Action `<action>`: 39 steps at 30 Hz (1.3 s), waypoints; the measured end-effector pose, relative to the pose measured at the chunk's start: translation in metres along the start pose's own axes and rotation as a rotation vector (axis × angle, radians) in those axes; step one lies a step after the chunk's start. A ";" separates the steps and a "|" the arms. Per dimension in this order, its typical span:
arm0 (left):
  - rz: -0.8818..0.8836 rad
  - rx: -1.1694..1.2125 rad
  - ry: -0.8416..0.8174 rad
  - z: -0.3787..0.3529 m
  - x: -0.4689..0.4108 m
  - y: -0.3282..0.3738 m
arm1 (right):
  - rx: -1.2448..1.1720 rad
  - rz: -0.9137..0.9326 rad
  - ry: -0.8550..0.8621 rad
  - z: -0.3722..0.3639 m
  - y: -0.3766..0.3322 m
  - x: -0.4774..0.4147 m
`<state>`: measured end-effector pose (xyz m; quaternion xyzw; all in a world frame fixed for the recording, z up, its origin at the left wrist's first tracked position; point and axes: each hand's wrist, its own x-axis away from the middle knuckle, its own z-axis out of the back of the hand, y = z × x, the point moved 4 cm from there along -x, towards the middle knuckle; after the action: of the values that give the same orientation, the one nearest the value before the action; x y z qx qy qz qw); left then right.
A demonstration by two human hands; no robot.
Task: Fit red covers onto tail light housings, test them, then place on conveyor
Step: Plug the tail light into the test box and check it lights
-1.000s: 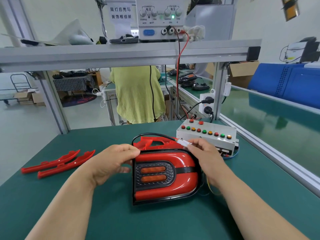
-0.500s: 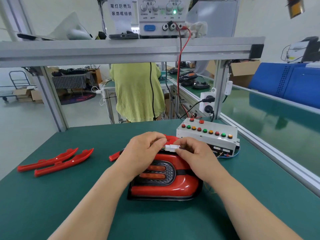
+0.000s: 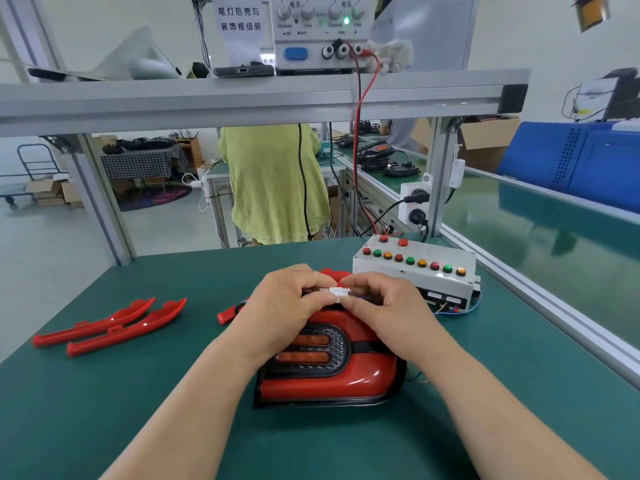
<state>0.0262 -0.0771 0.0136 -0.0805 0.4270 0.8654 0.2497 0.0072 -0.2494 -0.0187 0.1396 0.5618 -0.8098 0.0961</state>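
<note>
A red tail light (image 3: 329,372) with a dark grille and two orange lenses lies on the green mat in front of me. Above its far edge both hands meet on a small white connector (image 3: 335,292). My left hand (image 3: 287,306) pinches one end of it, my right hand (image 3: 388,306) pinches the other end with its thin wires. A white test box (image 3: 415,268) with a row of coloured buttons stands just behind my right hand. Two loose red covers (image 3: 110,323) lie to the left, and a red piece (image 3: 228,311) pokes out beside my left wrist.
The green conveyor belt (image 3: 540,237) runs along the right behind an aluminium rail. An overhead shelf (image 3: 242,98) carries a power supply (image 3: 318,29) with red and black leads hanging down. A person in a yellow-green top (image 3: 273,181) stands at the bench beyond.
My left hand left the lamp's left edge and joined my right hand at the white connector. The two hands have drawn closer together on it. The lamp sits slightly flatter.
</note>
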 end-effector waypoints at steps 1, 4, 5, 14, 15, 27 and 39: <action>-0.002 0.007 0.007 0.000 0.000 0.000 | -0.001 -0.006 -0.014 0.000 0.000 0.000; -0.022 0.011 -0.001 0.001 0.000 0.000 | 0.013 0.005 -0.044 0.002 -0.001 0.001; -0.031 0.009 -0.010 0.002 0.000 0.001 | 0.010 0.019 -0.045 0.002 -0.001 0.001; -0.030 -0.019 0.005 0.002 -0.001 -0.004 | 0.012 0.067 -0.038 0.000 -0.001 0.001; -0.030 -0.031 0.006 0.002 -0.001 -0.004 | 0.018 0.071 -0.038 0.001 -0.001 0.001; -0.039 -0.053 0.018 0.002 0.001 -0.003 | 0.053 0.110 -0.018 0.005 -0.008 0.002; -0.069 -0.041 0.022 0.003 0.001 -0.002 | 0.041 0.104 -0.011 0.006 -0.009 0.001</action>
<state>0.0271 -0.0735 0.0137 -0.1096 0.4088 0.8639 0.2729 0.0021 -0.2519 -0.0089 0.1660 0.5365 -0.8158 0.1382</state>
